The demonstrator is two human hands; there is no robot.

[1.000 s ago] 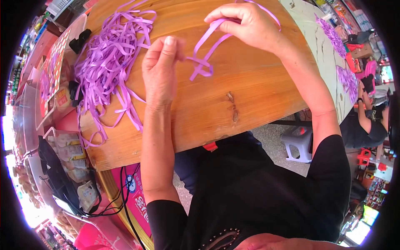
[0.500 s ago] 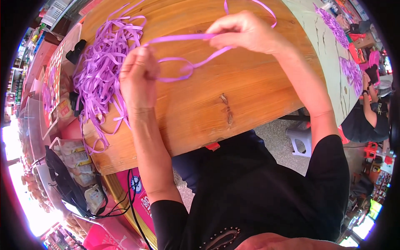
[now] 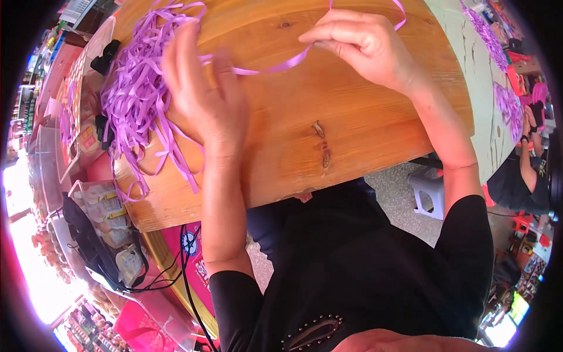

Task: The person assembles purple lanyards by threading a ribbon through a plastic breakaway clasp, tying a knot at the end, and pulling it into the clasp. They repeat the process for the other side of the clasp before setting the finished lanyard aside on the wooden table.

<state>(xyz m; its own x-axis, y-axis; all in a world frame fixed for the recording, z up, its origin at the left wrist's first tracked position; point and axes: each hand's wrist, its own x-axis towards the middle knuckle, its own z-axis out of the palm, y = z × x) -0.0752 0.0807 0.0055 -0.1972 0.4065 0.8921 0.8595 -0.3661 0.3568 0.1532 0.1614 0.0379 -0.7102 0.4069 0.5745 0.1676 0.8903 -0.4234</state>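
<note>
- Right hand [image 3: 370,48] pinches the purple ribbon [image 3: 281,66].
- Left hand [image 3: 205,88], blurred — fingers apart.
- Apparent step: handling one length — next move probably calls for a left-hand grip.

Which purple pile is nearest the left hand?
The big ribbon tangle on the wooden table, beside the left hand; the purple piles on the white table are far right.
</note>
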